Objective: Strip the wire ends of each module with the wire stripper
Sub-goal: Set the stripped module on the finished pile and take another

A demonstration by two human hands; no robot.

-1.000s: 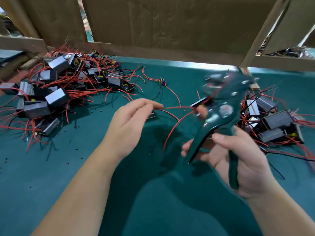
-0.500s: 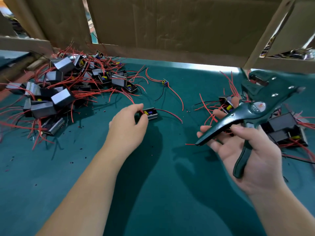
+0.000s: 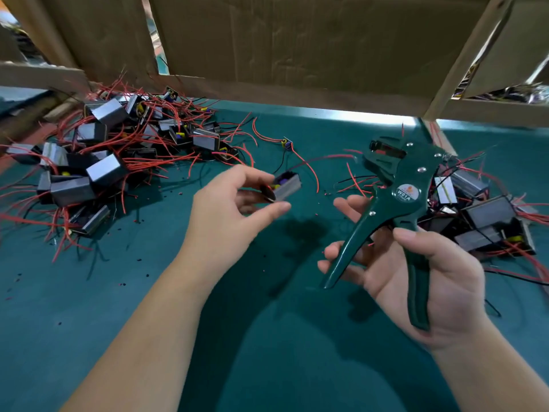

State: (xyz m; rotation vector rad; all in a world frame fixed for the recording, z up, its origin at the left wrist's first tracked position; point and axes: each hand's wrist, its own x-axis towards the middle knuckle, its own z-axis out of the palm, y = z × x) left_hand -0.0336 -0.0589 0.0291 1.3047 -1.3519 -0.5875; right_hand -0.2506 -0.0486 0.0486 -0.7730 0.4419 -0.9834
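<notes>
Pinching the module (image 3: 286, 188) between thumb and fingertips, the left hand (image 3: 225, 215) now holds it lifted off the green table (image 3: 267, 337). Half a second earlier the same module lay on the cloth under that hand. Its red wire (image 3: 309, 165) trails right toward the tool.

The right hand (image 3: 421, 272) grips the wire stripper (image 3: 398, 197): thumb curled over the rear handle, fingers spread beneath the front handle, handles splayed apart. The stripper head has swung from pointing right to standing near upright, closer to the module but not touching it.

The left forearm reaches in from lower left and the right palm faces up. One heap of modules (image 3: 98, 162) lies far left, and a second heap (image 3: 487, 215) lies behind the right hand.
</notes>
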